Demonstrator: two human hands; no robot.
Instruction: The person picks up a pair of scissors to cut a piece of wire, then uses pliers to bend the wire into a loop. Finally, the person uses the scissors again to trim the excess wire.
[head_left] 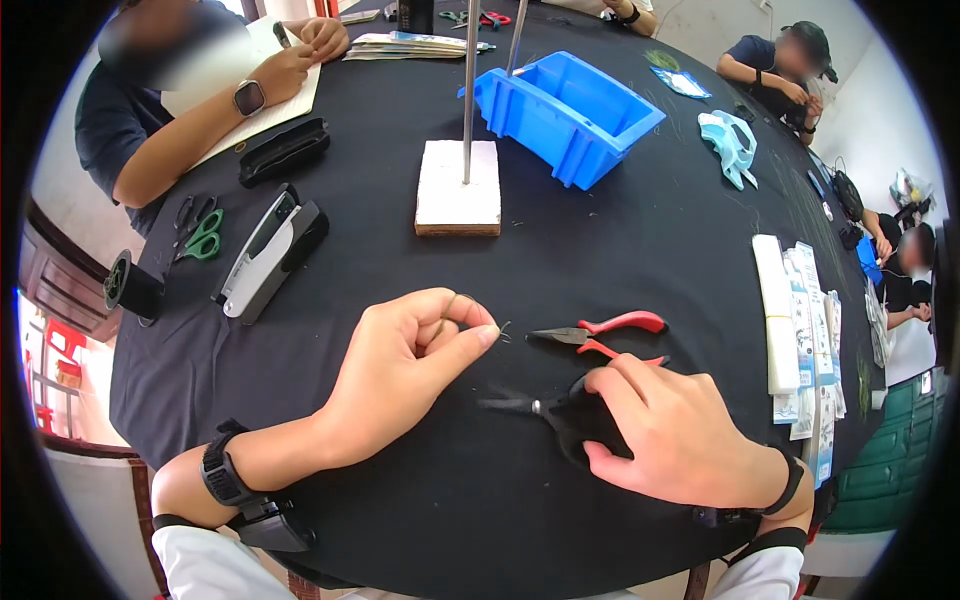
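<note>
My left hand (415, 370) is closed in a pinch in the middle of the table. Between thumb and forefinger it holds a thin greenish line, with tiny hook-like tips (506, 335) sticking out past the fingertips. To the right, my right hand (665, 430) has its thumb and fingers around the black handles of a pair of scissors (565, 415). Their blades point left, low over the cloth, and part of the handles is hidden by the fingers. Just beyond that hand lie red-handled pliers (590, 332), jaws toward my left hand.
A white block (458, 195) with a metal rod and a blue bin (570, 120) stand ahead. A stapler (270, 260), green scissors (203, 235) and a black spool (135, 287) lie left. Packets (810, 330) are stacked right. Other people sit around the table.
</note>
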